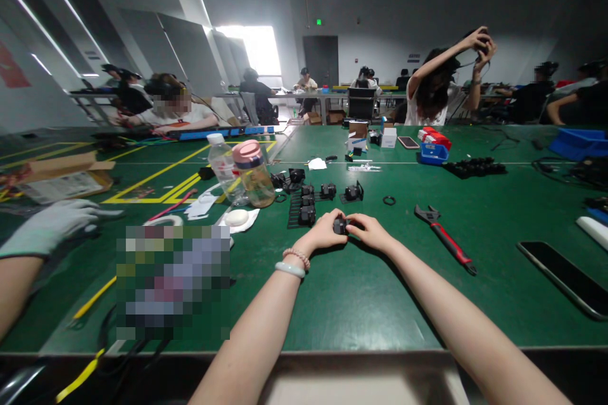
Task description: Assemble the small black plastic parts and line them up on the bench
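Two bare hands meet over the bench [361, 304] on one small black part [339, 226], which sits between their fingertips, largely hidden by them. The left hand [327, 230] is closed around its left side, fingers curled over the far edge; the right hand [370, 231] has thumb and forefinger drawn nearly together at its right side. Both have hold of it, though how hard they press cannot be told, nor which face of the part is turned up. To handle it well, the left would best serve as the steady hold, leaving the right fingertips to make small, light movements; a squeeze from both sides at once could make so small a piece slip. Keeping the grip low over the bench, as it appears to be here, would make any drop a short one. Tilting the part a little would help bring its covered faces into sight. Just beyond the grip and to its left stand similar parts [306, 215] beside black combs, so elbows and knuckles should pass clear of them. A loose ring [389, 200] lies beyond and to the right, small enough to be knocked away. Nearer the right forearm, a wrench [446, 239] lies to the right of the grip, with a phone [563, 278] farther out. Well to the left, a co-worker's gloved hand [59, 224] rests over the bench.
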A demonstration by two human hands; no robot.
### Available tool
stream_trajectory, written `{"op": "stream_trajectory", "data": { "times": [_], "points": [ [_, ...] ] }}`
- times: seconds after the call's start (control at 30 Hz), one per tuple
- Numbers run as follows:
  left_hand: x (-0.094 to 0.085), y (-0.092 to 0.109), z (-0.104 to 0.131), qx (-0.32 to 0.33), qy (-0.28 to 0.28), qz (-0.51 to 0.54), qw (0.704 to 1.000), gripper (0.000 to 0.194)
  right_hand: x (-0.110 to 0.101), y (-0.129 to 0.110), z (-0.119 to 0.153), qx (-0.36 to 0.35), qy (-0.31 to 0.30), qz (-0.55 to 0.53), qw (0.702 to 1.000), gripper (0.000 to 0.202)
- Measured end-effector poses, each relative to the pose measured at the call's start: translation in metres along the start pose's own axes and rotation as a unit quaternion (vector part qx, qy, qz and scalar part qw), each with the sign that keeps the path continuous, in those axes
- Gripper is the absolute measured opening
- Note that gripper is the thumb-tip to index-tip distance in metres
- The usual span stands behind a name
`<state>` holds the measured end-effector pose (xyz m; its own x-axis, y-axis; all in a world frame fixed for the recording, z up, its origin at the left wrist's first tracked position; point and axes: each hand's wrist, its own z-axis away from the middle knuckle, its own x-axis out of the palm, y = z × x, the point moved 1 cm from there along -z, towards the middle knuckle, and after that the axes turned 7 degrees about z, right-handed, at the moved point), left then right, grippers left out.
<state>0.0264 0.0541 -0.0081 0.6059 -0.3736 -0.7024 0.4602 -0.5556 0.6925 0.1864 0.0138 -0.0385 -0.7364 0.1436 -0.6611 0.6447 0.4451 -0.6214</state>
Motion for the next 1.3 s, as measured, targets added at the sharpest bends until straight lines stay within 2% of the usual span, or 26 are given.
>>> {"op": "stream_trajectory", "data": {
  "times": [0.17, 1.3],
  "points": [
    [0.0012, -0.0045, -0.0008, 0.022, -0.001, -0.005, 1.0, 0.043, -0.0005, -0.0006, 0.0003, 0.003, -0.001, 0.011, 1.0, 0.028],
    [0.0006, 0.0012, -0.0007, -0.007, -0.004, 0.003, 1.0, 0.046, 0.0003, -0.0002, -0.0005, 0.008, 0.0, 0.02, 1.0, 0.026]
  ]
}}
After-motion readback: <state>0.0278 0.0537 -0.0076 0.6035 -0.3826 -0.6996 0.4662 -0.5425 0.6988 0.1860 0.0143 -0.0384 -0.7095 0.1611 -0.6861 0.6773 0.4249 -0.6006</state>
